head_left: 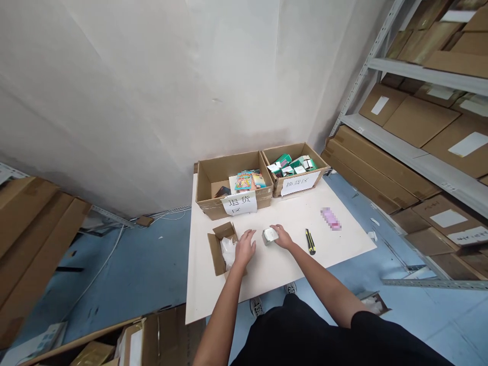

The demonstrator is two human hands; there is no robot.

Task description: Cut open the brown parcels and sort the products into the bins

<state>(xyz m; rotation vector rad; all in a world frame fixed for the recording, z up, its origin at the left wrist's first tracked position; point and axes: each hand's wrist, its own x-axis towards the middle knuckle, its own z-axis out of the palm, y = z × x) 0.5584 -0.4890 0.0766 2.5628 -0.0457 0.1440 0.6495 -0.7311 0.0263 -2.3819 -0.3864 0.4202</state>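
Observation:
My right hand [282, 237] grips a small white-topped box [270, 235] just above or on the white table [263, 274]. Fingers bent but apart, my left hand [245, 248] is held beside the small open cardboard box [217, 254], with nothing visible in it. White plastic packing [228, 251] fills part of that open box. To the right of my right hand lies a yellow and black utility knife [310, 242]. Farther right is a pixelated pink item [331, 218] whose kind is hidden.
Behind stand a large labelled carton [213, 207] holding colourful packs and a second labelled carton [324, 165] holding green and white small boxes. Shelving [396, 137] loaded with cartons rises on the right. More cartons [34, 229] are at the left, and an open carton [152, 335] is below.

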